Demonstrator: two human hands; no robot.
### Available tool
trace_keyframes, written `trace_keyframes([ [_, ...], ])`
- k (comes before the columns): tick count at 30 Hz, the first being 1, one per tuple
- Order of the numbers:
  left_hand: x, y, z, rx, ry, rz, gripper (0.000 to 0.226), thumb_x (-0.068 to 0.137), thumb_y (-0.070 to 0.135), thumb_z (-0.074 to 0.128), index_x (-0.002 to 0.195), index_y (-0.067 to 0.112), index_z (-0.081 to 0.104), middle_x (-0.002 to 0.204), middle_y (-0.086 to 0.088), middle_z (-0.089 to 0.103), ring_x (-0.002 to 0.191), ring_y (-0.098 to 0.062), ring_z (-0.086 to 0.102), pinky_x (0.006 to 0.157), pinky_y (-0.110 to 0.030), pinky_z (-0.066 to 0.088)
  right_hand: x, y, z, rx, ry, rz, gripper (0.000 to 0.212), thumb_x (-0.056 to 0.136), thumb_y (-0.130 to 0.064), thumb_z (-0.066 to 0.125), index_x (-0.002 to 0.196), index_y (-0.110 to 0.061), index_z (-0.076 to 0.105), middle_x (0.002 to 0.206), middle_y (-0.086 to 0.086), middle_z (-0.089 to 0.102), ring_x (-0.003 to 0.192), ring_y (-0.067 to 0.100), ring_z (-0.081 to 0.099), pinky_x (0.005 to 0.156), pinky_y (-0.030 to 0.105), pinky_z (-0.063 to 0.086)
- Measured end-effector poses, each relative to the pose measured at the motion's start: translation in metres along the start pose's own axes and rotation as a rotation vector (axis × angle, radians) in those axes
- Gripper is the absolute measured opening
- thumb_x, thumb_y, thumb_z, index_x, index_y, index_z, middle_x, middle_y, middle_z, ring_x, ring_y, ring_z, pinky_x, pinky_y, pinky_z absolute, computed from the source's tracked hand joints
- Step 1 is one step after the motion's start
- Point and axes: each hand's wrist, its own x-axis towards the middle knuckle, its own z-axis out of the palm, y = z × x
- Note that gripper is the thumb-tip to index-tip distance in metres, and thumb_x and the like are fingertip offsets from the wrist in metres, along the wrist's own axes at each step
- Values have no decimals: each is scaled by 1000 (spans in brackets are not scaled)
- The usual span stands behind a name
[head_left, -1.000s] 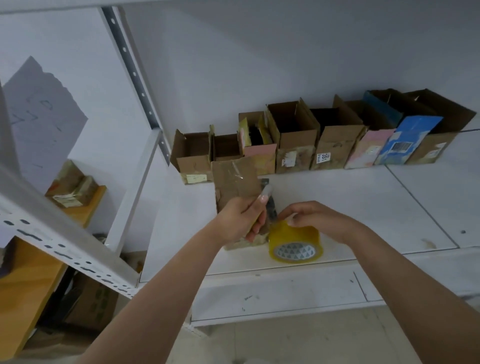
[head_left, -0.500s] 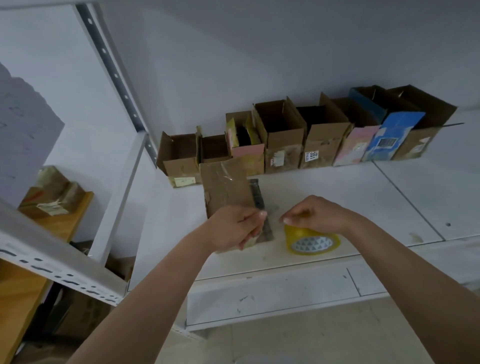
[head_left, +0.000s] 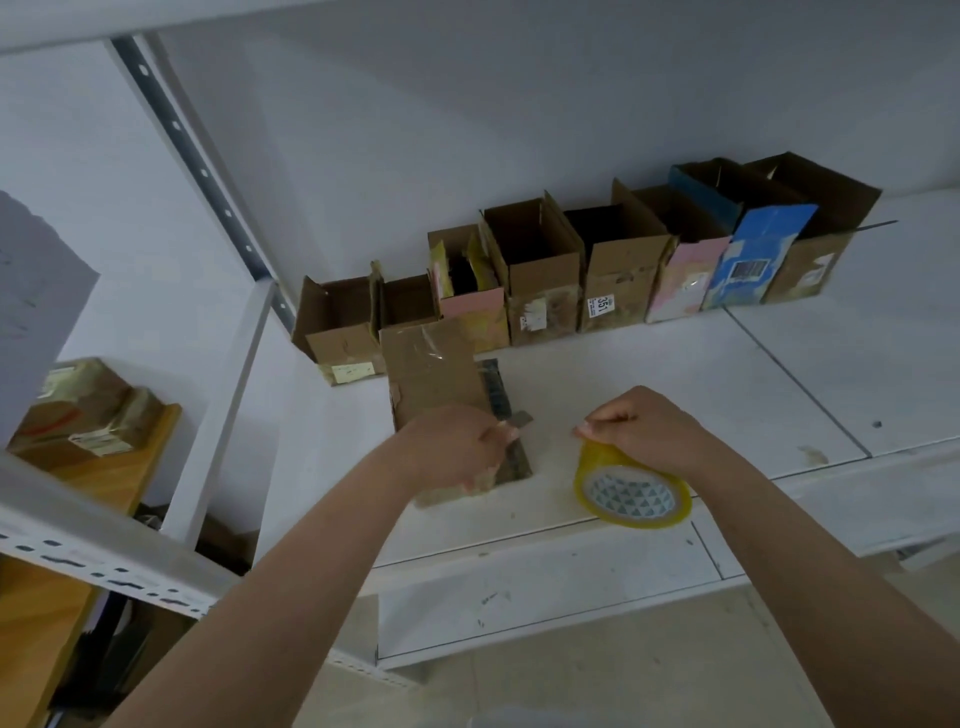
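Observation:
A small brown cardboard box (head_left: 434, 371) with a dark side stands on the white shelf (head_left: 649, 384). My left hand (head_left: 452, 449) lies on its near end, fingers curled, pinching what looks like the free end of clear tape at the box's right edge. My right hand (head_left: 649, 428) grips the top of a yellow tape roll (head_left: 631, 491), which is tilted on its edge to the right of the box. The two hands are a short way apart.
A row of several open cardboard boxes (head_left: 540, 270) lines the back wall, one with a blue front (head_left: 753, 262). A perforated metal upright (head_left: 197, 161) stands at left. Taped parcels (head_left: 85, 410) sit on a wooden surface at far left.
My right hand has drawn the tape roll to the right, away from the box, and tilted it. My left hand has stayed on the box's near end.

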Motion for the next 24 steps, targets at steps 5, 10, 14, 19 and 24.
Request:
trace_keyframes([
  [5, 1, -2, 20, -157, 354, -280, 45, 93, 58, 48, 73, 19, 57, 57, 5, 57, 58, -12, 60, 58, -28, 47, 0, 10, -1, 57, 18, 31, 16, 90, -41, 64, 87, -36, 78, 93, -15, 72, 92, 9, 65, 95, 42, 49],
  [10, 10, 19, 39, 245, 496, -421, 40, 89, 44, 59, 62, 23, 38, 62, 6, 42, 62, -18, 47, 44, -23, 25, 2, 3, 4, 76, 19, 28, 15, 91, -41, 63, 89, -37, 77, 99, -13, 72, 96, 13, 64, 95, 43, 48],
  [14, 7, 20, 38, 245, 460, -410, 29, 86, 45, 63, 76, 19, 54, 63, 6, 45, 66, -19, 52, 47, -23, 32, 1, 2, 9, 89, 32, 42, 16, 89, -44, 63, 90, -36, 77, 102, -13, 72, 97, 14, 64, 95, 44, 49],
  [19, 2, 9, 18, -175, 593, -353, 47, 88, 60, 56, 74, 15, 53, 69, 0, 57, 63, -14, 57, 48, -24, 38, -3, 4, 5, 125, 66, 42, 19, 92, -42, 60, 79, -44, 74, 97, -16, 71, 94, 12, 64, 94, 44, 50],
  [24, 21, 20, 0, -16, 767, -470, 59, 82, 67, 58, 102, 17, 33, 75, 4, 51, 69, -23, 55, 54, -31, 40, -4, -2, 5, 170, 93, 27, 17, 92, -44, 59, 84, -44, 74, 90, -15, 71, 90, 11, 64, 94, 45, 50],
])
